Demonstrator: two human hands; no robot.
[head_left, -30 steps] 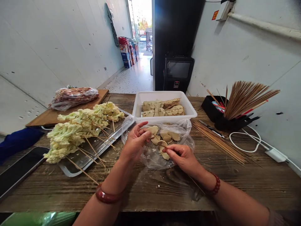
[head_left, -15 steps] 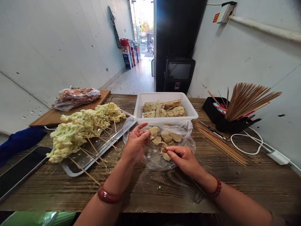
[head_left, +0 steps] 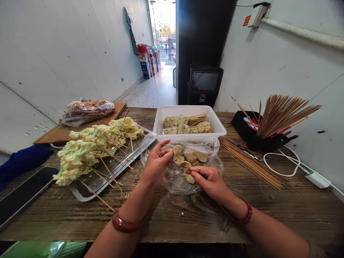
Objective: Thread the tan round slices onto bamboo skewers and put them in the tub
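Note:
My left hand (head_left: pixel 158 159) pinches a thin pale slice (head_left: pixel 177 150), which looks like potato, between thumb and fingers. My right hand (head_left: pixel 209 181) is closed on a thin skewer (head_left: pixel 227 213), whose lower end shows below the wrist. A pale slice (head_left: pixel 185 165) sits at the skewer's upper end, by the right fingertips. Under both hands lies a clear plastic bag (head_left: pixel 174 182) with several loose slices (head_left: pixel 192 157) on it. Just behind stands a white plastic tub (head_left: pixel 189 137) holding several skewers of threaded slices (head_left: pixel 176 125).
On the left, cauliflower skewers (head_left: pixel 83 148) lie on a metal tray (head_left: pixel 80 195), near a phone (head_left: pixel 27 193). A wrapped bundle (head_left: pixel 87 111) rests on a wooden board (head_left: pixel 53 133). To the right are loose skewers (head_left: pixel 251 165), a black holder (head_left: pixel 242 123) full of sticks, and a white cable (head_left: pixel 282 175).
The slice in my left hand has turned and shifted slightly right. The slice by my right fingertips has tilted a little. Both hands stay nearly in place.

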